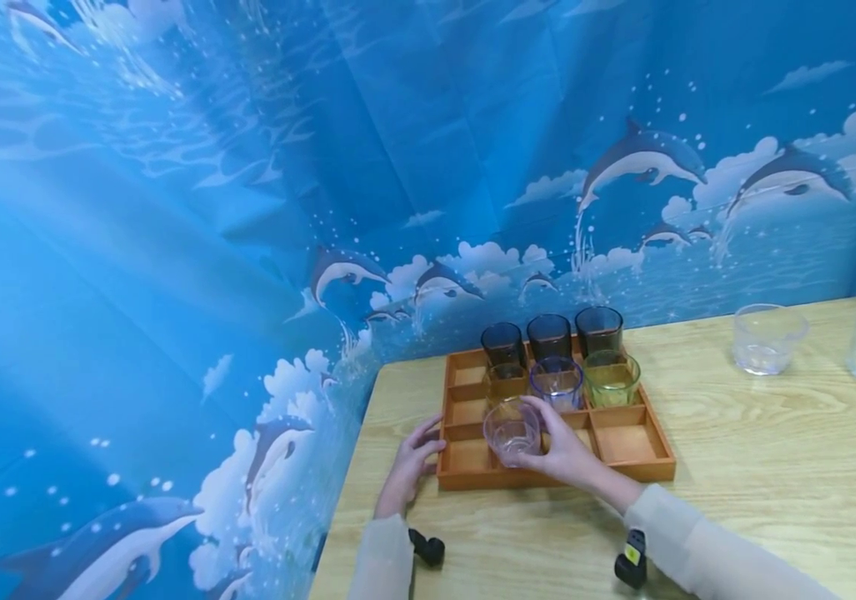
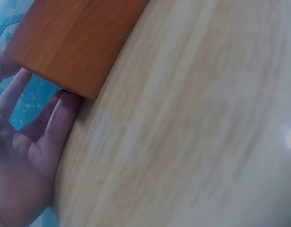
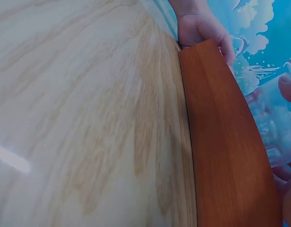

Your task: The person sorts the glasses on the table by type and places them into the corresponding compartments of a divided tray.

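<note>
My right hand (image 1: 564,450) holds a clear glass (image 1: 506,437) by its side, thumb and fingers spread around it. The glass is over the front row of a wooden compartment tray (image 1: 473,481), left of the middle. In the right wrist view the glass (image 3: 270,120) shows beside the tray wall (image 3: 225,132). At the tray's left side, my left hand (image 1: 407,468) rests its extended fingers against the outer wall. The left wrist view shows those fingers (image 2: 62,111) touching the tray's corner (image 2: 83,56).
Three dark glasses (image 1: 549,335) stand in the tray's back row. In front of them are a brownish glass (image 1: 506,385), a blue glass (image 1: 557,387) and a green glass (image 1: 612,383). Two clear glasses (image 1: 763,350) stand on the table's right (image 1: 743,450). A dolphin-print curtain (image 1: 435,167) hangs behind.
</note>
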A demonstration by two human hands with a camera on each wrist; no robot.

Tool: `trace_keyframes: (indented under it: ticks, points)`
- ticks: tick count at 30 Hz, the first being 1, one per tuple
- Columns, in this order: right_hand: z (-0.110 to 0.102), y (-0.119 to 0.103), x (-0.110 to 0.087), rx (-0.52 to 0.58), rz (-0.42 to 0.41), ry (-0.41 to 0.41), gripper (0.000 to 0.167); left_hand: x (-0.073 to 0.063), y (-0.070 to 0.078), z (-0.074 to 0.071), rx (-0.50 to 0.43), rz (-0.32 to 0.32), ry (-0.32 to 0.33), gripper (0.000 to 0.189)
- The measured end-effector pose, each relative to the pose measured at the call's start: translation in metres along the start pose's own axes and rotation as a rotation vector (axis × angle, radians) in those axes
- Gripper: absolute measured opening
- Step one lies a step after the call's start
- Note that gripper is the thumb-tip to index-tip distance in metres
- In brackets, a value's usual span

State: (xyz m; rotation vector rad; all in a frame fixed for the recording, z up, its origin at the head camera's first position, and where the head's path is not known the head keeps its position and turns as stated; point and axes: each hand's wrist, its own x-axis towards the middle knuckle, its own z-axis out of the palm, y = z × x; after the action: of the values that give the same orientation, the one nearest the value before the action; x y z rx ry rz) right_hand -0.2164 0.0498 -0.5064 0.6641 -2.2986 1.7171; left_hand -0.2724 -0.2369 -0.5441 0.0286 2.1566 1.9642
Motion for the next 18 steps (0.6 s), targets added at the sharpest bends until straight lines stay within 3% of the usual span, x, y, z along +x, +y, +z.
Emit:
trace_keyframes:
  ticks: [6,11,18]
  points:
    - [-0.002,0.005,-0.002,-0.018,0.017,-0.011,0.082,-0.001,0.005,0.0,-0.019,-0.009,-0.025,0.051]
    - [-0.005,0.007,-0.004,-0.03,-0.021,-0.008,0.082,-0.003,0.011,0.002,-0.033,-0.001,-0.041,0.052]
    - [-0.015,0.005,-0.008,-0.033,-0.054,0.034,0.071,0.0,0.003,0.001,-0.006,-0.002,-0.004,0.05]
